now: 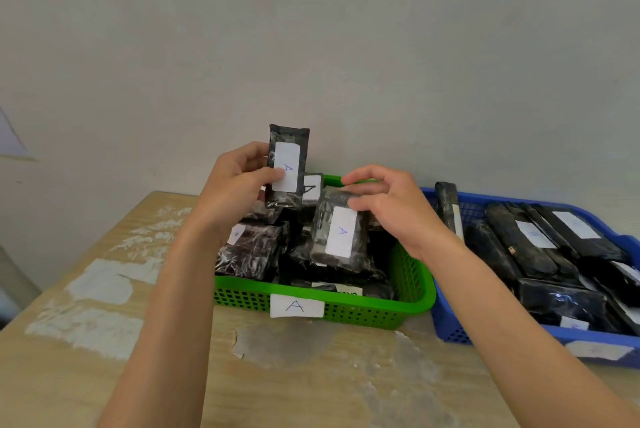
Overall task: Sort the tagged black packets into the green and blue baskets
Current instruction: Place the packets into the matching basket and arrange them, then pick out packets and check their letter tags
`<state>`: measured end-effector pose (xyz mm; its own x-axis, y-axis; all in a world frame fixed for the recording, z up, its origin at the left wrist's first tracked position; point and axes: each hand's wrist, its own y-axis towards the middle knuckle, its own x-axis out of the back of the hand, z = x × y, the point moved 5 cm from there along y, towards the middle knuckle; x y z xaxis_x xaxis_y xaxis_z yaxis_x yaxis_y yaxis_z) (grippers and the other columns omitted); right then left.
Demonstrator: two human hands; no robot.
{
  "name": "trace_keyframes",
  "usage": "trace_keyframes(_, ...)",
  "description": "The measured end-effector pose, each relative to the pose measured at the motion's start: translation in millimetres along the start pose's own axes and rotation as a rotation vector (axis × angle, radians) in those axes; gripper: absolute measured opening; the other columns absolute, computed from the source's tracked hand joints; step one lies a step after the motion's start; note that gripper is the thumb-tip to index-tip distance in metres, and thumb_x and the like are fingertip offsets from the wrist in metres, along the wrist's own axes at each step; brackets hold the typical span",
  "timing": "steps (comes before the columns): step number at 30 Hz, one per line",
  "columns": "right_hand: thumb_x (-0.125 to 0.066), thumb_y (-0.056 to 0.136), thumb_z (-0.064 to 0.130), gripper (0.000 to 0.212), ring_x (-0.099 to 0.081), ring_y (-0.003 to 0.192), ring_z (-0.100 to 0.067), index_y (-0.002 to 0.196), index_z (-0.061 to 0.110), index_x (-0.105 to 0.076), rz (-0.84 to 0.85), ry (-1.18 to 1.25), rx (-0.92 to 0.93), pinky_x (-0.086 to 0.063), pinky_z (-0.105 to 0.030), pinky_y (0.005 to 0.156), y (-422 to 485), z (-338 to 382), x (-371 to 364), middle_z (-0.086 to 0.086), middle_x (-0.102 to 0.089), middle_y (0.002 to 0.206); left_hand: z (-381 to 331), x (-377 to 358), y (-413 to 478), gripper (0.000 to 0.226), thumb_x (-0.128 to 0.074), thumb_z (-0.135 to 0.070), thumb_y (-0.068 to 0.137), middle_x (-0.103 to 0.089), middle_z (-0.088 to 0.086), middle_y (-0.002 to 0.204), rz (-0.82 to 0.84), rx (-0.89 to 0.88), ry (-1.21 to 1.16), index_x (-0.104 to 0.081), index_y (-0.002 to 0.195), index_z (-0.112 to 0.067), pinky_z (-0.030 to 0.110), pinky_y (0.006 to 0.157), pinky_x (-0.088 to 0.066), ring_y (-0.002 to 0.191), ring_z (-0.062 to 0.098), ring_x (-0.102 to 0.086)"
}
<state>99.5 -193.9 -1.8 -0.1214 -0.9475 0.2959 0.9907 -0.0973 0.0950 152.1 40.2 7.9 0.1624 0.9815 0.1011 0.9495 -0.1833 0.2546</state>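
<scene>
Black plastic, tagged A: the upright packet stood pinched in the left hand, long axis vertical, with the green basket (labelled A too) directly beneath. The right hand pinched the top edge of a tilted packet just below it; the blue basket lay beyond its wrist, rightward.

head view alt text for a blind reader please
The left hand holds a black packet tagged A above the green basket labelled A, while the right hand pinches a second packet tagged A inside it. A blue basket of packets sits beside it.
</scene>
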Motion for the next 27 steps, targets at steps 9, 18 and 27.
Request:
trace_keyframes(9,-0.087,0.081,0.015,0.019,-0.072,0.092,-0.017,0.091,0.025,-0.073,-0.082,-0.235,-0.023,-0.057,-0.035,0.083,10.8,-16.6,-40.4,0.003,-0.076,0.093,11.4,14.5,4.7,0.028,-0.064,-0.003,0.096,-0.081,-0.013,0.092,-0.073,0.014,-0.023,-0.073,0.109,-0.027,0.018,0.058,-0.056,0.078,0.003,-0.075)
trace_keyframes(18,-0.076,0.08,0.066,0.062,-0.053,0.129,-0.021,0.129,0.028,-0.07,0.36,-0.999,0.241,-0.047,-0.046,0.105,-17.2,-6.1,-54.2,0.004,-0.065,0.137,15.8,19.2,7.8,0.028,-0.065,-0.005,0.095,-0.081,-0.014,0.089,-0.082,0.032,-0.025,-0.074,0.104,-0.03,0.02,0.059,-0.058,0.075,0.002,-0.074)
trace_keyframes(27,-0.08,0.084,0.054,0.077,-0.039,0.148,-0.024,0.151,0.026,-0.054,0.371,-1.066,0.292,-0.042,-0.051,0.115,-24.5,-8.2,-61.0,-0.001,-0.046,0.161,18.3,10.8,7.0,0.03,-0.073,-0.008,0.092,-0.079,-0.011,0.082,-0.125,0.093,0.025,-0.071,0.117,-0.025,0.033,0.081,-0.058,0.082,0.007,-0.075)
